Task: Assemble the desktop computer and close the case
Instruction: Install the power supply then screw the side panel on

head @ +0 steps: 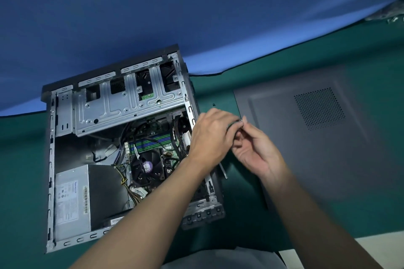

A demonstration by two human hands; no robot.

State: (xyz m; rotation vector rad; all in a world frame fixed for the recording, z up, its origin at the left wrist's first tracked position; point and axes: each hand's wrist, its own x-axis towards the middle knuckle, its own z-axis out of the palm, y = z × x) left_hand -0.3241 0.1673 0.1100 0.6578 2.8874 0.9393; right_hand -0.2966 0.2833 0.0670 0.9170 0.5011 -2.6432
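just right of the open computer case (51, 181), left hand (209, 134) grips a green-handled tool (231, 125) while right hand (255, 152) pinches a small screw (240, 120).

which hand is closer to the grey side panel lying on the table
Right. The right hand hangs at the side panel's left edge. The left hand is further left, over the open case's right rim.

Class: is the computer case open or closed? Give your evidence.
Open. The computer case shows its fan and power supply, and the grey side panel lies flat on the table beside it.
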